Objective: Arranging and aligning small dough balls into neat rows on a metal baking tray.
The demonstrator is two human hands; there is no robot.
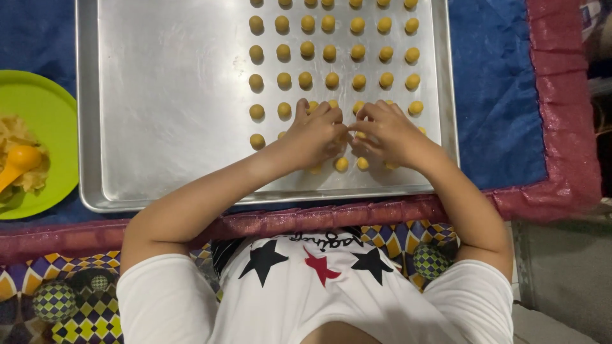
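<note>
A large silver baking tray lies in front of me on a blue mat. Its right half carries several rows of small yellow dough balls. My left hand and my right hand rest side by side over the nearest rows, fingertips meeting at about the middle. Their fingers are curled down onto the balls, and what they pinch between them is hidden. A few balls show just below the hands near the tray's front rim.
A lime green plate at the left edge holds pale shredded dough and a yellow spoon. The blue mat has a shiny pink border. My white shirt with stars fills the bottom.
</note>
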